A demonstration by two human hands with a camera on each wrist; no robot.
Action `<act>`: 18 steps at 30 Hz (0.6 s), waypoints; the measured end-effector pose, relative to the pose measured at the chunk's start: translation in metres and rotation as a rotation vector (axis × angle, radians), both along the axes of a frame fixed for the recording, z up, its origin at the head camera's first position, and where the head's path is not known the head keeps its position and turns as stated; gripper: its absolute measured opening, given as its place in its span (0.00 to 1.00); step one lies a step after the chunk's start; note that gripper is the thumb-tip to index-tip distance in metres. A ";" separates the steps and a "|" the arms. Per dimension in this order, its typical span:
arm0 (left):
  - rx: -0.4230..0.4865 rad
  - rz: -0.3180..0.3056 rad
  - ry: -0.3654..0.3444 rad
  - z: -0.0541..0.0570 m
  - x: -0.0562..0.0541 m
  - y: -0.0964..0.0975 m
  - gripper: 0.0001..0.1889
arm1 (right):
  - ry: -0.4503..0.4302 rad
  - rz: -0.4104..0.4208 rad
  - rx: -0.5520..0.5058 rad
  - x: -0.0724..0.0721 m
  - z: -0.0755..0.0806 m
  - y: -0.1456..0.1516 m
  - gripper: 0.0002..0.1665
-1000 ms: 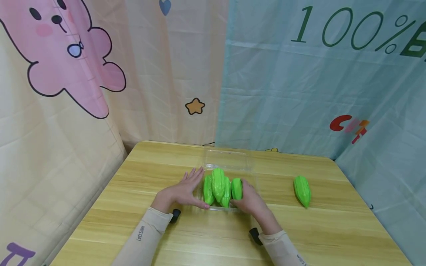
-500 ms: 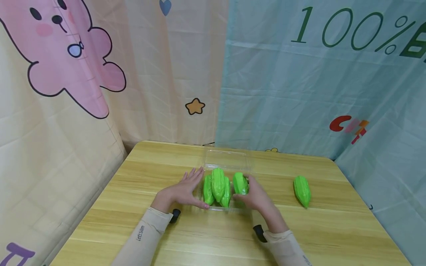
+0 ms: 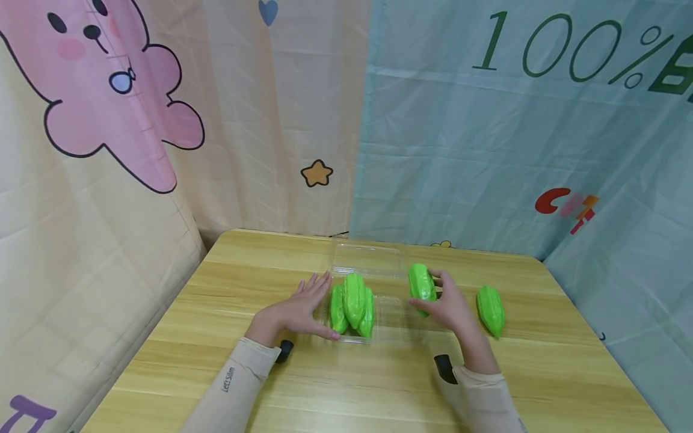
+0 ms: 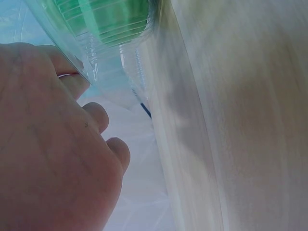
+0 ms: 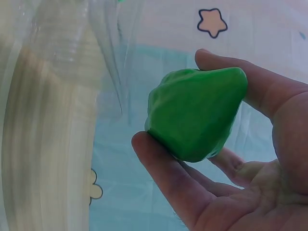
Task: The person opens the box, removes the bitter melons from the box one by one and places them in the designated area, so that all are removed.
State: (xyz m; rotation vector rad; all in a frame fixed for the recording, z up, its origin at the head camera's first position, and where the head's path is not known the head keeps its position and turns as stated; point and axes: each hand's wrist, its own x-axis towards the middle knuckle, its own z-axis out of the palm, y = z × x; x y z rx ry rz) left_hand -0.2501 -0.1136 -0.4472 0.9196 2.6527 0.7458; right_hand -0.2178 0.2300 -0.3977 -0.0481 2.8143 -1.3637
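"What's around the hands?"

"A wooden table [image 3: 260,264] with a clear box [image 3: 392,322] on it, its see-through lid [image 3: 368,260] tipped back. Three green fruits [image 3: 354,300] sit bunched in the box's left part. One loose green fruit [image 3: 491,311] lies to the right. The box's side wall stands between the left hand [image 3: 300,313] and the bunch."

"Anything hard to see?"

"The box's edges, because it's so clear. In the left wrist view, the plastic blurs the green inside. The right hand [image 3: 449,304] covers some of the held green fruit [image 3: 421,285], and both sleeves [image 3: 233,385] get cut off at the bottom."

"Where's the held one?"

"Up off the table, just right of the box. The right hand pinches it, thumb against fingers. The left hand grabs nothing; its fingers spread and touch the box."

"Which way does it go?"

"Its long way runs far to near, leaning a bit."
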 end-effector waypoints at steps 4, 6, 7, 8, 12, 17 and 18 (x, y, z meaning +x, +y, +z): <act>0.007 0.002 -0.001 -0.001 -0.001 0.000 0.71 | -0.022 -0.022 0.005 0.000 0.003 0.014 0.53; 0.007 0.003 -0.001 -0.002 -0.001 0.000 0.72 | -0.019 -0.035 0.019 0.000 0.003 0.020 0.53; 0.004 0.003 -0.001 -0.001 -0.001 0.000 0.72 | -0.017 -0.038 0.020 -0.001 0.003 0.023 0.53; 0.002 0.003 0.001 -0.002 -0.001 0.000 0.72 | -0.015 -0.044 0.028 -0.001 0.003 0.026 0.54; -0.008 0.003 0.008 -0.002 -0.001 -0.001 0.71 | -0.013 -0.074 0.072 -0.002 0.001 0.036 0.55; -0.005 0.002 0.010 -0.002 -0.001 -0.001 0.71 | -0.037 -0.103 0.103 -0.004 -0.002 0.045 0.56; -0.005 0.001 0.011 -0.002 -0.001 -0.001 0.71 | -0.039 -0.108 0.110 -0.005 -0.003 0.046 0.55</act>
